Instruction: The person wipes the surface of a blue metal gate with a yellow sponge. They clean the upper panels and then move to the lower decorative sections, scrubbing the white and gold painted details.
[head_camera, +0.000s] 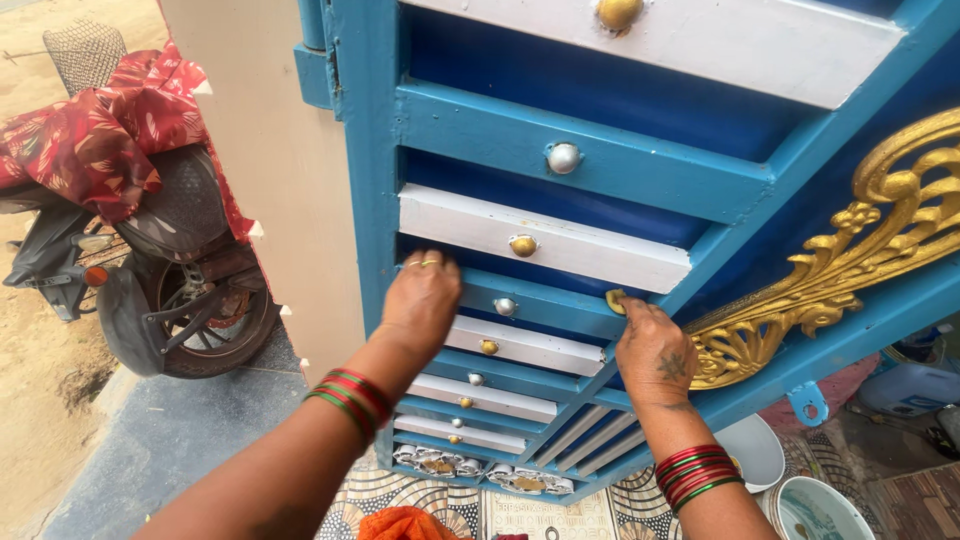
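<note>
A blue metal gate (600, 150) with alternating blue and white slats, round gold and silver knobs and a gold scroll ornament (870, 250) fills the view. My left hand (422, 300) rests flat on a blue slat near the gate's left frame, fingers curled over its edge. My right hand (652, 345) presses a small yellowish cloth or sponge (614, 299) against the end of a blue slat, just below a white slat (540, 240). Both wrists wear red and green bangles.
A cream pillar (270, 170) stands left of the gate. Beyond it a motorcycle (170, 270) with a red cloth over it is parked on sandy ground. White basins (800, 500) and a blue can (910, 385) sit at lower right on patterned tiles.
</note>
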